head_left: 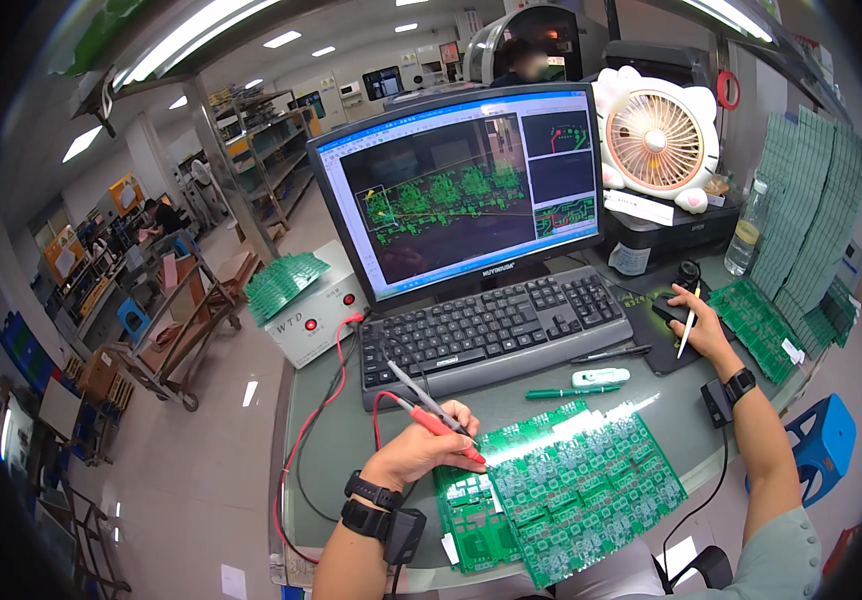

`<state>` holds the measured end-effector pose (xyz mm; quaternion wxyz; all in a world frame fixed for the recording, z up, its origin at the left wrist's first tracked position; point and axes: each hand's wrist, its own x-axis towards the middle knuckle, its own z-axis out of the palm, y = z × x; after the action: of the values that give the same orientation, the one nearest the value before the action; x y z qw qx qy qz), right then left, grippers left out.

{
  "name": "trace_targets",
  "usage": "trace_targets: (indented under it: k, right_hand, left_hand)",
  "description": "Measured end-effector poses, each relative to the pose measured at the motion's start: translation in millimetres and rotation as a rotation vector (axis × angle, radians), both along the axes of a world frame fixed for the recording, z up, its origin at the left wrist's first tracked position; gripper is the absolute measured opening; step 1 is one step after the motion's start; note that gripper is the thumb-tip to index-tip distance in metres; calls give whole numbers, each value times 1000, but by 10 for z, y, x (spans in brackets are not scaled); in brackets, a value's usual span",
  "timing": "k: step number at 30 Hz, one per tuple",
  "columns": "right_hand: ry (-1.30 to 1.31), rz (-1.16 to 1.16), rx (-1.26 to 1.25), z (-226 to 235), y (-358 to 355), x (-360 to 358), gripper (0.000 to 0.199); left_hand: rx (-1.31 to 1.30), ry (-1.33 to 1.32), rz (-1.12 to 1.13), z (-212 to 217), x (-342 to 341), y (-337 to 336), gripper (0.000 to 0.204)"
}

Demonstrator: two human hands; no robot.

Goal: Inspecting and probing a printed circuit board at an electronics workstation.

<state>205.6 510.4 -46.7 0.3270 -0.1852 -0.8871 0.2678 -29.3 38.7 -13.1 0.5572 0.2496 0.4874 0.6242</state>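
My left hand [419, 452] is closed around a red test probe [433, 424], its tip down at the upper left edge of a green circuit board panel [596, 490]. A grey pen-like probe [413, 385] also sits between those fingers. Under the large panel, on its left, lies another green board [479, 530] with cut-outs. My right hand [708, 328] rests on a dark computer mouse [667, 309]. A thin white pen-like stick [689, 322] is held between its fingers. Both wrists wear black straps with small boxes.
Behind the boards are a keyboard [496, 325] and a monitor [451, 190] showing a green circuit layout. A white test box [316, 310] with stacked boards stands left. Pens and a white marker [601, 377] lie ahead. Board stacks [811, 200], a bottle [748, 230] and a fan [655, 140] stand right.
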Motion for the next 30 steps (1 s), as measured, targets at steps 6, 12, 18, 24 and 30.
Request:
trace_targets:
  k: [6,12,18,24,30]
  right_hand:
    - [306,122,-187,624,-677,-237,25]
    - [-229,946,-520,1223,-2016,-750,22]
    - [-493,901,-150,1181,-2852,-1556,39]
    - [-585,904,-308,1039,-3024,-1856,46]
    - [-427,884,-342,1061,-2865,-1746,32]
  left_hand:
    - [68,-27,-29,-48,-15,-4,25]
    - [52,5,-39,-23,-6,1,24]
    - [-45,40,33,-8,26,-4,23]
    - [-20,29,37,-33,-6,7,26]
    - [-1,22,51,-30,17,-6,28]
